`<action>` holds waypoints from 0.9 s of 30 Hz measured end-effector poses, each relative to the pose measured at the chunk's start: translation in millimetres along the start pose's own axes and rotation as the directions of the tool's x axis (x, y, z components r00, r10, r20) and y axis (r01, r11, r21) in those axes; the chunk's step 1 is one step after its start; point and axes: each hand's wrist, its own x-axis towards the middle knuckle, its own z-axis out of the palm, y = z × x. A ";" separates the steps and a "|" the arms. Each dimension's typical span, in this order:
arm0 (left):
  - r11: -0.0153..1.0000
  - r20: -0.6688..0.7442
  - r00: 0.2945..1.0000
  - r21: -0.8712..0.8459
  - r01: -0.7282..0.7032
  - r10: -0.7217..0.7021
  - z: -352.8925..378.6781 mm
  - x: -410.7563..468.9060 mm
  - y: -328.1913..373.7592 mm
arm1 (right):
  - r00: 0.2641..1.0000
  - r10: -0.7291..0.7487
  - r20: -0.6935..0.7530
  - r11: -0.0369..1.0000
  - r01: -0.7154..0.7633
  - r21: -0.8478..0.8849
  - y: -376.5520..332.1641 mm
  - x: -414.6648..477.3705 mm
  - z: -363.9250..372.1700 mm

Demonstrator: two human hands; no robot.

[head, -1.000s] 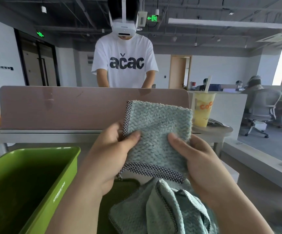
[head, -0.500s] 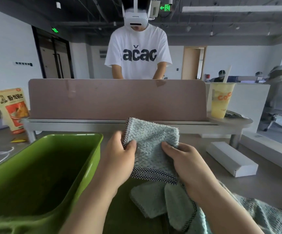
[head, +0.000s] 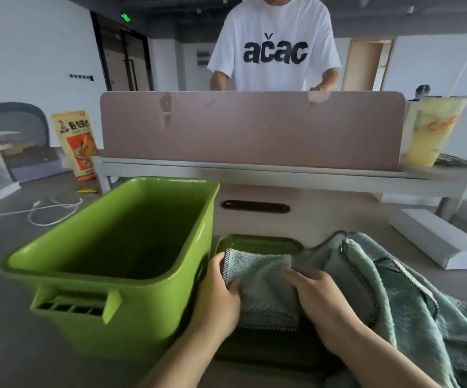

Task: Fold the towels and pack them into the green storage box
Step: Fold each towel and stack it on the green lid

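Beside the green storage box (head: pixel 87 278), our left hand (head: pixel 218 298) and right hand (head: pixel 322 298) pinching the folded towel (head: pixel 260 281), seemingly atop a lid (head: pixel 257 242).

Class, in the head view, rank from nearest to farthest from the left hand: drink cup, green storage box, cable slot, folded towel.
1. folded towel, gripped by the left hand.
2. green storage box, just left.
3. cable slot, farther back.
4. drink cup, far back right.

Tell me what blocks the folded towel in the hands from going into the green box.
Only the green box's right wall stands between. The folded towel, held by the left hand and right hand, lies beside it and must clear its rim. The opening is uncovered.
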 end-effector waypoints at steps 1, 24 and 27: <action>1.000 -0.014 1.000 0.024 -0.017 0.018 1.6 0.8 -2.9 | 1.000 -0.022 -0.015 0.999 0.021 -0.025 -0.7 1.0 -2.4; 0.654 0.358 0.912 0.644 -0.398 0.202 18.5 11.4 -21.4 | 0.891 -0.230 0.392 0.375 0.453 -0.809 20.2 7.1 14.8; 0.605 0.388 0.898 0.671 -0.428 0.205 14.9 11.9 -28.3 | 0.897 -0.213 0.388 0.342 0.440 -0.831 21.4 6.0 13.1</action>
